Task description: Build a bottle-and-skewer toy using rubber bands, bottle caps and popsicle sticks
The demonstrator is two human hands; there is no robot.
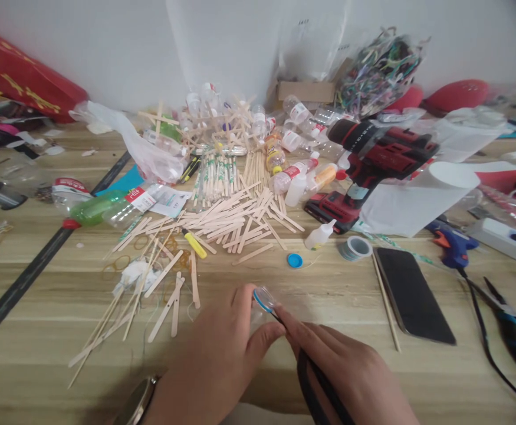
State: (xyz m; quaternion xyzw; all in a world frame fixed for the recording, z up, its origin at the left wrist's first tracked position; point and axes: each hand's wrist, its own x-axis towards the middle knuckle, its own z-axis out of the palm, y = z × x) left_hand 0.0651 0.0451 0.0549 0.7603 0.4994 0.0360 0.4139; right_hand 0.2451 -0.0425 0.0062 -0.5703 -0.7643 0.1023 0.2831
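While the blue-rimmed clear plastic piece (263, 299), above the wooden table (335, 298), is pinched by the left hand (222, 348), its rim slanting down rightward, the right hand (346, 360) grips a black-handled tool (304, 378) which reaches toward it from lower right.

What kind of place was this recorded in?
Probably a craft or hobby workspace: a wooden table against a wall holds scattered craft sticks, a cordless drill and a glue gun.
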